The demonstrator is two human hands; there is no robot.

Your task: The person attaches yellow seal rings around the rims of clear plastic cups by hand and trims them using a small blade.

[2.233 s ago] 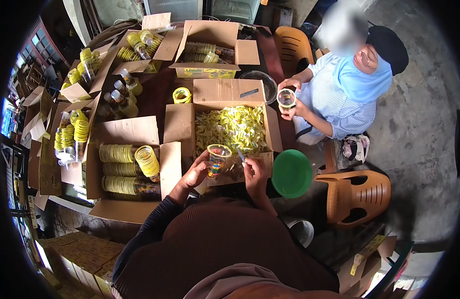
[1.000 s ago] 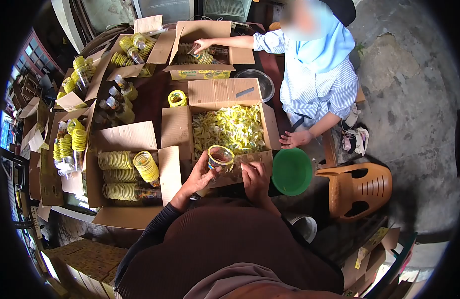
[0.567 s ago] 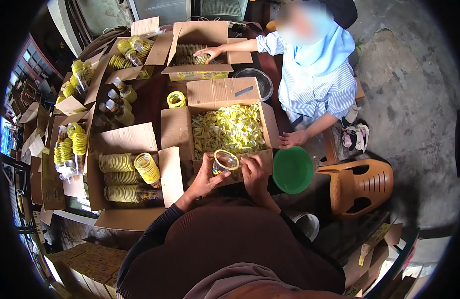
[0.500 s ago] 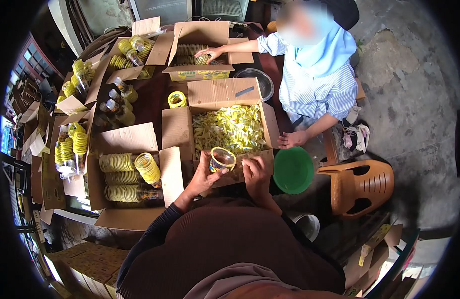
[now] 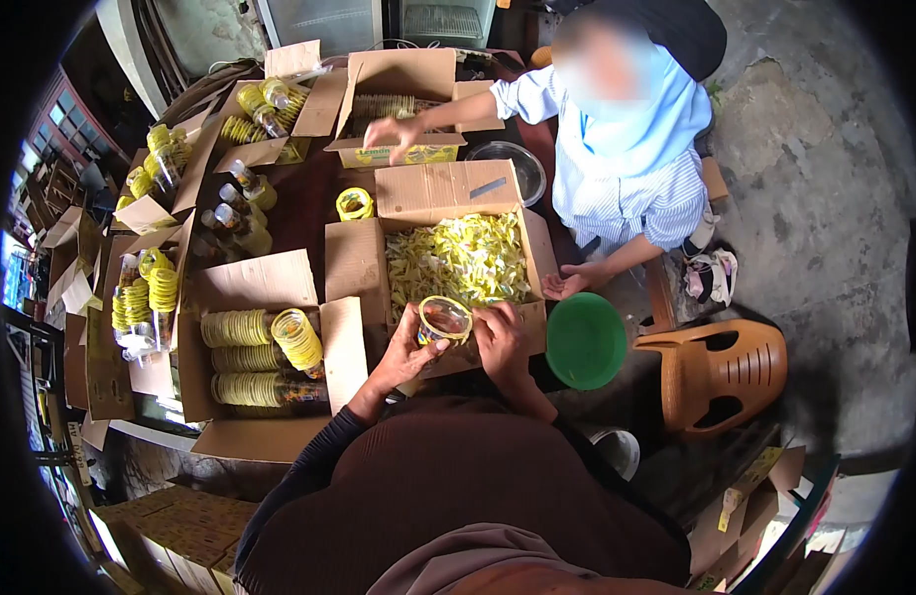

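My left hand is wrapped round a clear plastic cup with a yellow rim, its mouth tilted up towards me. At the cup's right edge, the bent fingers of my right hand pinch the rim. Just beyond both hands stands an open cardboard box full of small yellow-and-white sachets. To the left, another open carton holds rows of stacked yellow-rimmed cups, with one short stack leaning on top. The inside of the cup I hold is hard to make out.
Across the table a co-worker reaches one hand over a further carton. A green basin and an orange plastic chair are at my right. Bottles, a yellow ring stack and more cartons stand left and behind.
My right hand has moved left, from beside the cup to its rim. The co-worker's reaching hand has come out of the far carton, leftwards and nearer; their other hand shifted slightly left.
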